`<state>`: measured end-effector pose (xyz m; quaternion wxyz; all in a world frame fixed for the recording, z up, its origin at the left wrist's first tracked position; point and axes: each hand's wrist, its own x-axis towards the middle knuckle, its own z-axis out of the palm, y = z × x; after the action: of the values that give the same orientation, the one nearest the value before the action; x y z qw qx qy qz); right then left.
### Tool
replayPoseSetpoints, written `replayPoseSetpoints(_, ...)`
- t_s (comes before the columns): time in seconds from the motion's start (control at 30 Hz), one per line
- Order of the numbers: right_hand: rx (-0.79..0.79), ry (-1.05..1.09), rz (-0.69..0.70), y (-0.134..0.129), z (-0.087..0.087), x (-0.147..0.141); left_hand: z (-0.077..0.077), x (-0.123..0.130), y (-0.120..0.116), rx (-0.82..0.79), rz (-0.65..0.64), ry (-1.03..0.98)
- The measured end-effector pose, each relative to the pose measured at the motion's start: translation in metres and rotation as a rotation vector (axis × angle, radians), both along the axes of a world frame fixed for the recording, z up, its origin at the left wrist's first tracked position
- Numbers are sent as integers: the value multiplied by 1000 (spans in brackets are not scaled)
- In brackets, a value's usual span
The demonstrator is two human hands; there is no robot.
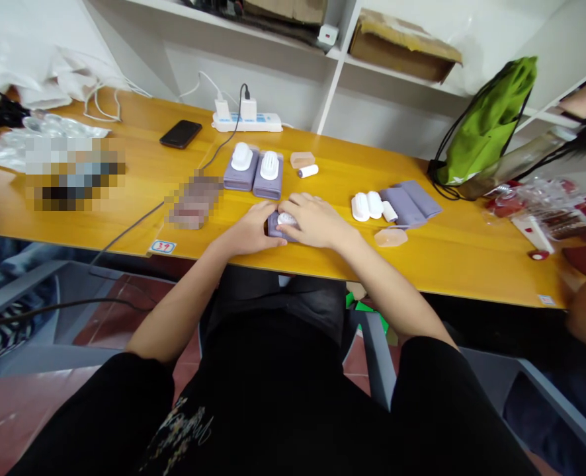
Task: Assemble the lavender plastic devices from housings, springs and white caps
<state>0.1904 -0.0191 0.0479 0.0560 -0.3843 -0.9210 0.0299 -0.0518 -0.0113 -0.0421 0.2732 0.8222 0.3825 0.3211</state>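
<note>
My left hand [251, 231] is wrapped round the left side of a small purple block [274, 227] near the table's front edge. My right hand [315, 219] curls over the top of it, fingers closed on a white ribbed oval piece [286, 219]. Both hands hide much of the block. Just beyond them stand two similar purple blocks, a left one [238, 180] and a right one [268, 188], each topped with a white oval piece. A clear cap [302, 159] and a small white cylinder [307, 171] lie to their right.
White oval pieces [367, 206], purple flat pieces [412, 203] and another clear cap [391, 237] lie to the right. A phone [180, 133], a power strip [273, 123] and a dark cable [218, 151] are behind. A green bag [491, 125] leans at the far right.
</note>
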Motion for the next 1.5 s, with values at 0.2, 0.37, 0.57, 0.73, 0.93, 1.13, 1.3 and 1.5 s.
replayPoseSetpoints(0.2, -44, 104, 55, 8, -9, 11, 2, 1, -1, -23, 0, 14)
replayPoseSetpoints(0.37, -70, 145, 62, 11, -9, 13, 6, 3, -3, -31, 15, 17)
replayPoseSetpoints(0.57, -6, 79, 127, 10, -11, 10, 7, 1, -3, -43, 22, 8)
replayPoseSetpoints(0.73, -18, 112, 146, 11, -12, 15, 6, -1, -3, -37, 12, 13)
replayPoseSetpoints(0.93, -19, 96, 105, 13, -10, 20, 5, -1, -2, -39, 37, 18)
replayPoseSetpoints(1.13, -48, 179, 98, 11, -16, 31, 4, 1, -4, -43, 37, 22)
replayPoseSetpoints(1.3, -87, 248, 92, 10, -22, 40, 3, 3, -7, -42, 40, 32)
replayPoseSetpoints(1.5, -39, 256, -6, -5, -19, 42, 6, 17, -20, 12, 162, 47)
